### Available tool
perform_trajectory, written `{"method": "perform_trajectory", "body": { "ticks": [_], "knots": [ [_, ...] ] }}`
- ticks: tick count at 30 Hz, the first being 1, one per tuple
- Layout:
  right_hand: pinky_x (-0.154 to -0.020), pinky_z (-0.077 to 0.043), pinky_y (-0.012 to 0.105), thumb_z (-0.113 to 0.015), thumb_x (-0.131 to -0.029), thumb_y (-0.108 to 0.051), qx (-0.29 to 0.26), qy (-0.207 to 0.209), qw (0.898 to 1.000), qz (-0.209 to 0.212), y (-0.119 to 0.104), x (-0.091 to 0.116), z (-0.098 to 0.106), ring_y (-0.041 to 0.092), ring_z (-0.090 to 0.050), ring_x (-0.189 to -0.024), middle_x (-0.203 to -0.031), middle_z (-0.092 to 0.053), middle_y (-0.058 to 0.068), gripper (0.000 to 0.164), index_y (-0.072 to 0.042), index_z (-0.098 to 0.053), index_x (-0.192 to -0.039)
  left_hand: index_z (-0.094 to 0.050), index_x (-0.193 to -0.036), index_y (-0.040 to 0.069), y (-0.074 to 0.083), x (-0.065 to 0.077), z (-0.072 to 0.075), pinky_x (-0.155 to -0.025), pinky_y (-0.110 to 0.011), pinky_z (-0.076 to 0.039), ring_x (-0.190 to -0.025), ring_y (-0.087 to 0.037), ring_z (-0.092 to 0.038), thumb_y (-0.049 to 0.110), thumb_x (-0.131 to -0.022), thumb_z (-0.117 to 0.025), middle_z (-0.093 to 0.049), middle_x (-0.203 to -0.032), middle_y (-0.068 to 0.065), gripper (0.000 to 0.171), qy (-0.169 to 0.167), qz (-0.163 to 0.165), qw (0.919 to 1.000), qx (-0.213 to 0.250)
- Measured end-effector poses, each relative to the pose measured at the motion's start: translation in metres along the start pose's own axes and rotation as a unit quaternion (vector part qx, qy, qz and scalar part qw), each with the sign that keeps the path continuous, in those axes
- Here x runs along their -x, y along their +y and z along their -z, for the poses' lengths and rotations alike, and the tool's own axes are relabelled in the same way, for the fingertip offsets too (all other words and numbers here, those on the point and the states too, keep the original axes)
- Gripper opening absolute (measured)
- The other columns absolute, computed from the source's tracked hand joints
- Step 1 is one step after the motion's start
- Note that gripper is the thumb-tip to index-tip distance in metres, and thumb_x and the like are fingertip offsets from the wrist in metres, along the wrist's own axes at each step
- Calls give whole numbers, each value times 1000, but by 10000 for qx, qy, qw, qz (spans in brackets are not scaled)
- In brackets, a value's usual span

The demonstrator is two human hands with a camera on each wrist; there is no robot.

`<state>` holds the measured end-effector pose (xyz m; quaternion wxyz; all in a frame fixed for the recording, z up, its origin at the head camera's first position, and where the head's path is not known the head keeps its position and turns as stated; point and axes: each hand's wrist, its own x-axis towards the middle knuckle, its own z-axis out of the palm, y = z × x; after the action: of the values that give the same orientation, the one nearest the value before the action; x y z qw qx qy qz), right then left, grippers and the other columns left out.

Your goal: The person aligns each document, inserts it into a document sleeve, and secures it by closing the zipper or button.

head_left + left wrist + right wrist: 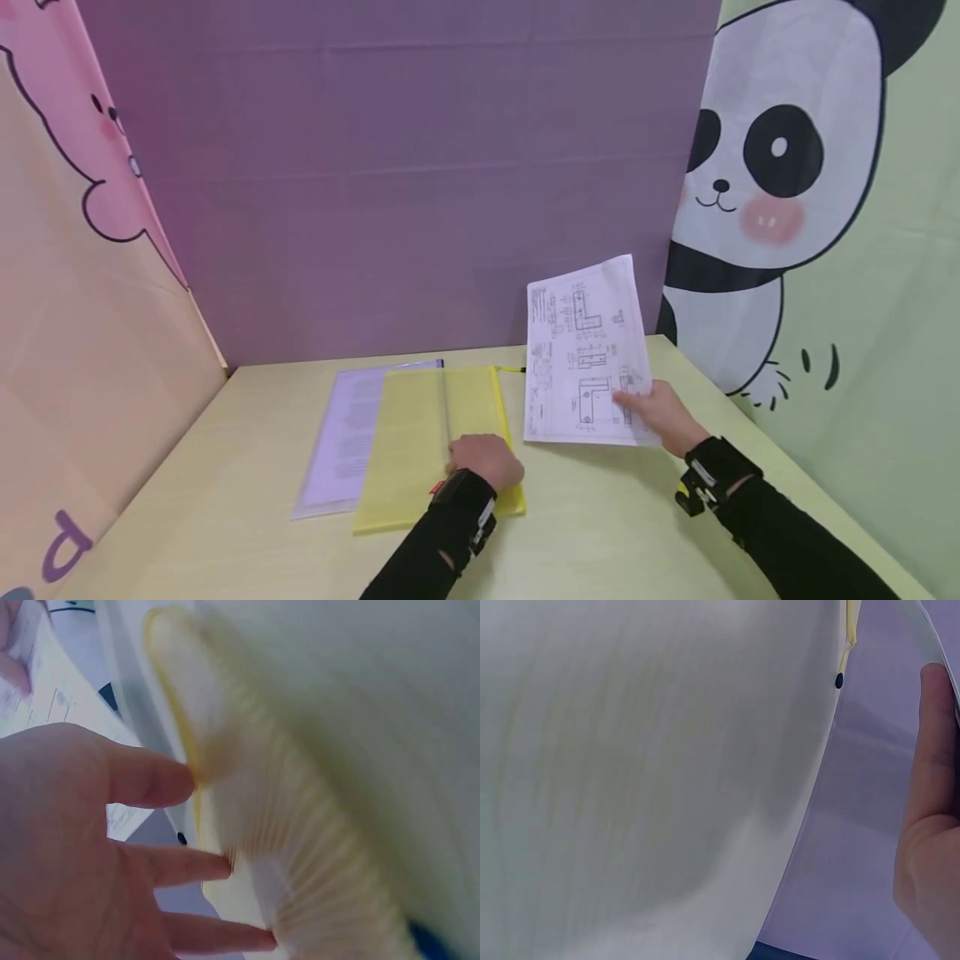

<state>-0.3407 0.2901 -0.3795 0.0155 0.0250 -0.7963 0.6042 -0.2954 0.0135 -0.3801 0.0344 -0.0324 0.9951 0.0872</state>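
My right hand (663,412) holds up white paper (581,354) printed with technical drawings, the thumb on its front, above the right side of the table. In the right wrist view the paper (932,641) is edge-on beside a straight finger. My left hand (486,460) is over a yellow translucent expanding file (408,442) lying on the table. In the left wrist view its fairly straight, spread fingers (187,866) touch the file's pleated side (300,847). How far they reach between the pleats is unclear.
A clear sleeve (341,442) with a printed page lies partly under the file's left side. A yellow cord (510,369) with a black end is at the file's far right corner. Behind the table (240,467) hangs a purple cloth (420,183); a panda print (772,217) covers the right side.
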Motion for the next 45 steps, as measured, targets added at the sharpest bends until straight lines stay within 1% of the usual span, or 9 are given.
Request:
{"method": "perform_trajectory", "body": {
  "ticks": [3,9,18,22,25,29,32,38,45],
  "knots": [
    [-78,-61,38,-61,-102,-12,-17,-39,10000,-5,1,-1,-2,26,-74,-93,-118,-71,19,44,6,-51,-141,-70,-100,-2,5,-4,-4,-71,-55,-53,-101,-44,-53,40,-86,-68,-62,-103,-24,44,35,207,9995,219],
    [-76,-61,36,-61,-102,-13,104,22,9999,96,0,-3,-2,24,-74,-91,-118,-71,20,43,7,-53,-139,-72,-104,1,11,-10,-5,-75,-66,-54,-109,-51,-54,43,-83,-69,-65,-104,-22,47,51,216,9997,25],
    [-77,-60,35,-59,-103,-14,50,338,9994,-74,-9,-4,-8,22,-73,-93,-127,-66,24,46,5,-50,-143,-65,-121,-4,13,-4,-8,-81,-64,-53,-121,-53,-49,51,-77,-75,-58,-120,-29,71,12,337,9994,-92],
    [-77,-60,34,-59,-104,-15,-74,510,9984,-225,-12,-5,-17,23,-73,-96,-133,-62,25,48,4,-47,-146,-68,-110,-4,5,-2,-7,-76,-58,-55,-109,-45,-53,46,-80,-70,-59,-108,-25,58,141,206,9997,-15],
    [-77,-60,33,-58,-104,-16,-116,654,9968,-445,-11,-7,-25,23,-73,-96,-135,-61,25,47,2,-47,-147,-69,-87,0,-5,-1,-6,-71,-45,-53,-90,-33,-57,42,-86,-63,-62,-89,-15,42,165,-231,9990,-350],
    [-74,-59,30,-59,-102,-13,-183,768,9946,-668,-7,-9,-37,19,-73,-89,-130,-63,26,46,7,-49,-143,-59,-63,9,-15,0,-7,-69,-37,-49,-68,-23,-56,39,-91,-53,-56,-67,-5,42,327,-923,9904,-978],
    [-72,-58,29,-59,-101,-10,-228,768,9940,-751,-5,-8,-46,19,-72,-87,-127,-65,28,46,10,-49,-141,-59,-63,9,-18,0,-11,-74,-39,-50,-71,-24,-58,38,-91,-51,-57,-67,-5,41,510,-1114,9870,-1041],
    [-73,-60,33,-59,-101,-8,-365,475,9958,-691,-1,-3,-58,24,-73,-90,-124,-66,26,46,10,-48,-142,-62,-66,6,-19,0,-17,-80,-42,-51,-80,-28,-62,36,-90,-50,-62,-73,-8,40,709,-1158,9850,-1061],
    [-74,-60,36,-59,-100,-7,-317,210,9966,-727,6,2,-63,27,-73,-91,-119,-69,24,44,9,-52,-140,-61,-63,7,-21,2,-14,-82,-41,-51,-82,-28,-62,37,-92,-48,-60,-71,-7,43,668,-1167,9859,-995]
  ]
}}
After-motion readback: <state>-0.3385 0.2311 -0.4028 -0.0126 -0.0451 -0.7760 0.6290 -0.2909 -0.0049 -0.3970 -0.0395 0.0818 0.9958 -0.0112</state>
